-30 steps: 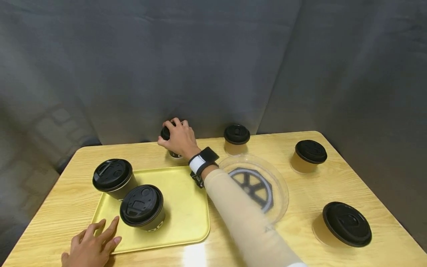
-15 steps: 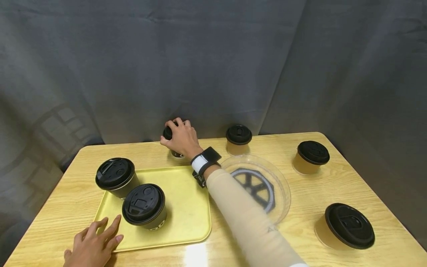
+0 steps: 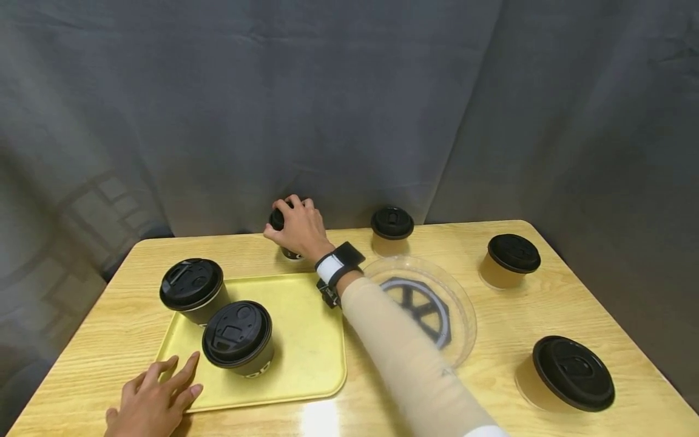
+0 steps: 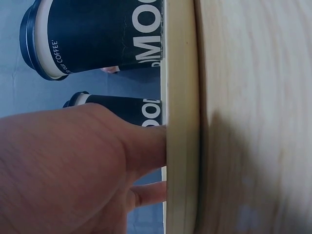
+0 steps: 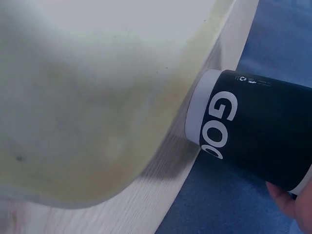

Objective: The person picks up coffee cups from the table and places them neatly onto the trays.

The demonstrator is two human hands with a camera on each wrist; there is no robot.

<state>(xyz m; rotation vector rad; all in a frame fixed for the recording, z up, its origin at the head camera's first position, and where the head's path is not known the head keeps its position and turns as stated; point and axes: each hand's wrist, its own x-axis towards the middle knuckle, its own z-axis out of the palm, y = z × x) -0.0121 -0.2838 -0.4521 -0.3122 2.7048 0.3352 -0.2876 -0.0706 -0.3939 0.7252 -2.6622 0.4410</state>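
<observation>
Grey cloth [image 3: 327,109] backs the wooden surface [image 3: 120,315]. I see little shift this past second: the right hand [image 3: 299,229] keeps its fingers curled round the far cup [image 5: 258,134], so it stays gripped beyond the yellow tray [image 3: 306,364]; the left hand [image 3: 153,391], fingers spread, touches the tray.

Pale wooden table [image 3: 546,309], yellow tray [image 3: 308,334], clear round dish [image 3: 423,303], three black-lidded tan cups [image 3: 392,230] [image 3: 510,261] [image 3: 565,373]

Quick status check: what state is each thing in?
Two dark cups: upright, lids on
Yellow tray: flat, bearing both
Far cup: lidded, gripped by right hand
Left hand: fingers spread, touching tray
Three tan cups: upright, lids on
Clear dish: partly hidden by sleeve
</observation>
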